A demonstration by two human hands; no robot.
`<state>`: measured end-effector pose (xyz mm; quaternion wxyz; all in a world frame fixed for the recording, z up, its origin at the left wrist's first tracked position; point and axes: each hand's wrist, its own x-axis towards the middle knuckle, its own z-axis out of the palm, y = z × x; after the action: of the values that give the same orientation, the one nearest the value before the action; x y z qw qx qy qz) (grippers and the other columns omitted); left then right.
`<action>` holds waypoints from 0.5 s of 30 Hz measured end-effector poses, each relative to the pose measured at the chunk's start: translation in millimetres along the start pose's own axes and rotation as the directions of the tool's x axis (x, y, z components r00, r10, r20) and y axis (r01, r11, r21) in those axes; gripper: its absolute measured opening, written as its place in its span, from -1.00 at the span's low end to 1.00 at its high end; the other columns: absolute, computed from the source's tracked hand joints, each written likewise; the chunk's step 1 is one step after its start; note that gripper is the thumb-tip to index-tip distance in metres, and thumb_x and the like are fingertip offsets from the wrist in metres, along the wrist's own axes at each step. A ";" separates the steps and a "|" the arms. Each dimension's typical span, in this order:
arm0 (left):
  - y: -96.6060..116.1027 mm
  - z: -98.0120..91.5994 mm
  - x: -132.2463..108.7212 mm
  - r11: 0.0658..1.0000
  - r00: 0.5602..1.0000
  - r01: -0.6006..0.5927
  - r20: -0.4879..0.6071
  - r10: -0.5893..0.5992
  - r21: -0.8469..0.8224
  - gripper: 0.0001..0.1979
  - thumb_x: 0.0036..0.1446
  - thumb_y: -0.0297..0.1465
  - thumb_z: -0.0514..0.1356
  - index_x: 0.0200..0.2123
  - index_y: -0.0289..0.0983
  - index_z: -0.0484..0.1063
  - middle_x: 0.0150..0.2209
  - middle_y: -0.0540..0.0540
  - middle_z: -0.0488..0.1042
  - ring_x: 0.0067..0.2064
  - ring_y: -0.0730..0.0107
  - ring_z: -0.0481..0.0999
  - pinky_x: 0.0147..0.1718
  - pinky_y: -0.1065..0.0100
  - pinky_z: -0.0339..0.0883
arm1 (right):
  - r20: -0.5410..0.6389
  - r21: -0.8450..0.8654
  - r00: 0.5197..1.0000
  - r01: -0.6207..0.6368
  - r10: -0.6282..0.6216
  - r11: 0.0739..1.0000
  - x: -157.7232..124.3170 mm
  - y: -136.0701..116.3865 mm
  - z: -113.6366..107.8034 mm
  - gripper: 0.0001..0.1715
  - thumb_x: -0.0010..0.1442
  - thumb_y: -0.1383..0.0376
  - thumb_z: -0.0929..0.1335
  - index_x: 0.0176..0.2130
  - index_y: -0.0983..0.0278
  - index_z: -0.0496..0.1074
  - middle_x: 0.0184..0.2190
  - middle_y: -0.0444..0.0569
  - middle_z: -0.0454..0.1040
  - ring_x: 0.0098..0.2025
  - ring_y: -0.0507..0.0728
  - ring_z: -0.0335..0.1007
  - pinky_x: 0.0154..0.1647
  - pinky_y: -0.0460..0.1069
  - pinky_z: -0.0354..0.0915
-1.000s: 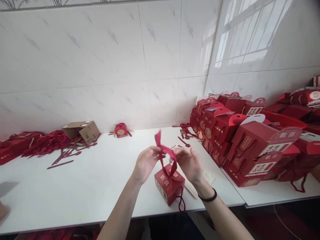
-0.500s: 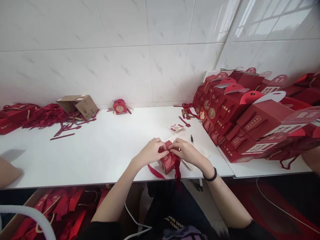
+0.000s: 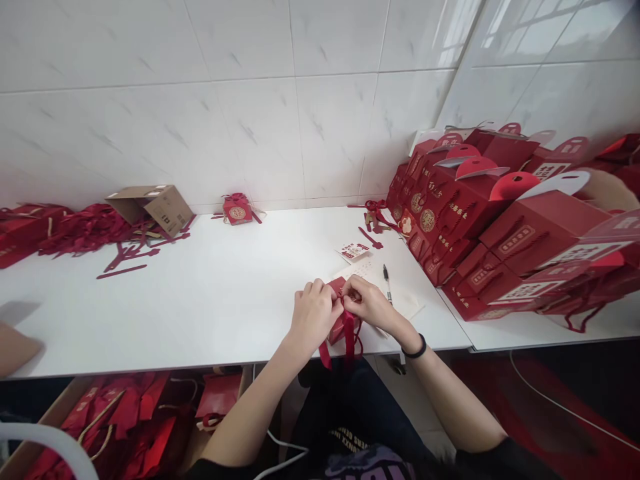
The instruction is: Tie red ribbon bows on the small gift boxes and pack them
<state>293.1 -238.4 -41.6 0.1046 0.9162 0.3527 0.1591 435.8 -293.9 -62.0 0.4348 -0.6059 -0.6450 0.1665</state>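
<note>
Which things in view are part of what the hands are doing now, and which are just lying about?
In use:
small red box, partly covered by left hand and right hand
red ribbon on it

Apparently just lying about:
pen
printed card
cardboard box

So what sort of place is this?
Probably a small packing workshop: stacked red gift boxes, a heap of what looks like red ribbon, and a cardboard carton, all on white tables.
</note>
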 end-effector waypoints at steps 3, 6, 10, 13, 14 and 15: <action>-0.2 5.0 1.8 1.000 0.999 0.012 -0.033 -0.011 0.027 -0.89 0.11 -0.45 0.06 -0.46 -0.27 0.31 -0.34 -0.11 0.36 -0.25 0.21 0.35 -0.30 0.18 0.18 | -0.011 0.037 1.000 -0.027 0.027 0.999 -2.1 2.0 0.1 -0.93 0.02 0.41 0.25 -0.46 0.25 0.24 -0.48 -0.14 0.28 -0.49 0.00 0.14 -0.46 -0.08 0.15; -3.8 10.3 2.5 1.000 0.993 0.001 -0.117 -0.002 -0.009 -0.90 0.08 -0.50 0.05 -0.47 -0.27 0.28 -0.37 -0.09 0.35 -0.28 0.27 0.36 -0.29 0.21 0.19 | 0.015 0.024 1.000 -0.013 0.013 1.000 -2.2 1.8 -2.9 -0.93 0.02 0.42 0.26 -0.43 0.25 0.28 -0.47 -0.14 0.28 -0.48 0.00 0.15 -0.44 -0.08 0.15; -10.8 14.3 2.4 0.993 0.975 -0.077 -0.217 0.056 -0.092 -0.89 0.03 -0.54 0.03 -0.48 -0.25 0.23 -0.40 -0.06 0.34 -0.33 0.34 0.36 -0.31 0.27 0.19 | 0.067 0.000 0.998 0.013 -0.013 1.000 -0.3 -2.5 -4.9 -0.98 0.08 0.36 0.28 -0.40 0.25 0.30 -0.41 -0.11 0.28 -0.43 0.02 0.21 -0.40 -0.05 0.18; -15.2 15.2 3.3 0.987 0.967 -0.107 -0.242 0.077 -0.116 -0.88 0.01 -0.55 0.03 -0.51 -0.25 0.21 -0.42 -0.04 0.32 -0.36 0.37 0.35 -0.34 0.30 0.18 | 0.055 0.082 0.997 -0.051 0.047 0.995 2.4 -5.0 -4.3 -0.90 0.08 0.39 0.27 -0.46 0.24 0.24 -0.45 -0.14 0.29 -0.43 0.02 0.22 -0.40 -0.05 0.17; -16.3 15.4 3.9 0.987 0.967 -0.111 -0.242 0.081 -0.116 -0.88 0.01 -0.55 0.02 -0.51 -0.25 0.20 -0.42 -0.04 0.32 -0.37 0.37 0.34 -0.35 0.30 0.18 | 0.061 0.116 0.996 -0.072 0.066 0.991 3.4 -5.2 -4.6 -0.89 0.07 0.40 0.26 -0.47 0.24 0.23 -0.46 -0.15 0.30 -0.44 0.02 0.22 -0.41 -0.06 0.17; -17.3 15.7 4.5 0.987 0.968 -0.114 -0.238 0.084 -0.114 -0.89 0.00 -0.55 0.02 -0.51 -0.24 0.20 -0.42 -0.04 0.32 -0.36 0.37 0.34 -0.35 0.30 0.19 | 0.081 0.151 0.994 -0.091 0.079 0.984 4.5 -5.1 -5.4 -0.89 0.07 0.41 0.24 -0.47 0.24 0.23 -0.47 -0.16 0.30 -0.44 0.01 0.22 -0.43 -0.07 0.17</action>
<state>291.4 -224.0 -60.5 0.1123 0.8993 0.3055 0.2920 437.2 -292.5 -53.6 0.4487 -0.5908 -0.6194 0.2569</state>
